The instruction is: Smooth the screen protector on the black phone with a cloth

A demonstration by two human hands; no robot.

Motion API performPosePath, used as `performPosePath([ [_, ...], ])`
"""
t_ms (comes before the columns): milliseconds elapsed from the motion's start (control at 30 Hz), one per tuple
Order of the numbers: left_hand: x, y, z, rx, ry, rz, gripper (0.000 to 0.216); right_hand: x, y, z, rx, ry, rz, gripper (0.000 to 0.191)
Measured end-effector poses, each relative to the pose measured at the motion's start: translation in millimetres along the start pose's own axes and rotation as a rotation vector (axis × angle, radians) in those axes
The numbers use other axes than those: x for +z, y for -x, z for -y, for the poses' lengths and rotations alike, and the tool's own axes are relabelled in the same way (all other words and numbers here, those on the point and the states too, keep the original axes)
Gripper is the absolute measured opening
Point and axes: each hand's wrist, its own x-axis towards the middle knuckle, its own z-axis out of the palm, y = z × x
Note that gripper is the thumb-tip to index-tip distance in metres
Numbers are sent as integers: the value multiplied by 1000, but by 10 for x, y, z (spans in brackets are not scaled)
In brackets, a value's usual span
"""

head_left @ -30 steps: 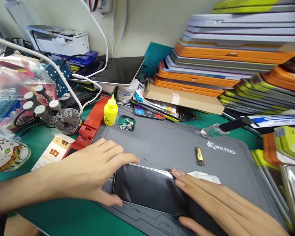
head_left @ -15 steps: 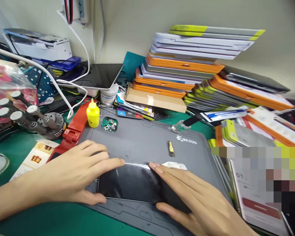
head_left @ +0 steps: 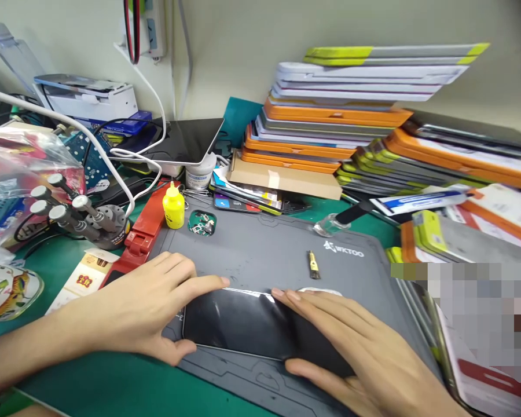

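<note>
A black smartphone (head_left: pixel 238 324) lies screen up on the grey work mat (head_left: pixel 243 255), glossy, with bright reflections along its far edge. My left hand (head_left: pixel 151 307) grips its left end, index fingertip at the far edge and thumb at the near left corner. Over the right end, my right hand (head_left: pixel 351 341) has fingertips on the far edge and thumb on the near edge, covering part of the phone. Behind the right fingers, a white scrap (head_left: pixel 321 291) peeks out. Farther back on the mat rests a small dark and gold tube (head_left: pixel 314 264).
A yellow bottle (head_left: pixel 173 207), a recess with small metal parts (head_left: pixel 202 223) and a red clamp-like tool (head_left: pixel 145 229) stand left. Screwdrivers in a holder (head_left: pixel 91 217) are farther left. Stacked orange and grey cases (head_left: pixel 325 124) fill the back; a glass jar (head_left: pixel 330 225) stands right.
The camera view has swung slightly left, so everything sits farther right in the picture. Both hands keep nearly the same places on the smartphone.
</note>
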Motion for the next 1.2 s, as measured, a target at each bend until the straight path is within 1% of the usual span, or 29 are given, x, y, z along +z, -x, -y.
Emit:
performPosePath([
  [67, -6, 2, 4, -22, 19, 5, 87, -9, -63, 17, -13, 15, -25, 65],
  [267, 8, 40, 42, -73, 23, 30, 95, -17, -156, 3, -41, -3, -57, 77],
  [400, 24, 65, 91, -72, 19, 34, 94, -146, -152, -111, -61, 24, -78, 81],
  [433, 25, 68, 106, -71, 14, 37, 93, -189, -144, -147, -50, 43, -103, 76],
  [467, 25, 70, 121, -68, 7, 39, 91, -229, -135, -181, -29, 68, -132, 66],
  [533, 20, 68, 145, -61, -1, 38, 89, -283, -119, -236, 24, 122, -180, 39],
  [567, 16, 65, 152, -60, 2, 38, 88, -291, -115, -254, 47, 138, -183, 27],
  [633, 8, 53, 154, -66, 18, 47, 88, -268, -114, -275, 75, 132, -147, 18],
  [700, 3, 37, 144, -78, 32, 58, 89, -209, -122, -280, 88, 97, -90, 17],
  [767, 0, 23, 126, -75, 22, 61, 89, -149, -133, -276, 107, 65, -64, 18],
  [867, -3, 10, 95, -48, -13, 57, 89, -112, -163, -246, 150, 13, -76, 19],
  [1000, 4, 6, 76, -34, -2, 63, 89, -158, -247, -132, 240, -99, -110, 19],
  [1067, 19, 8, 81, -26, -5, 61, 90, -170, -285, -60, 298, -140, -79, 20],
  [1133, 34, 13, 88, -21, -13, 52, 90, -151, -297, -9, 313, -98, -11, 24],
  [1200, 43, 16, 92, -16, -21, 52, 89, -106, -281, 5, 257, 2, 62, 29],
])
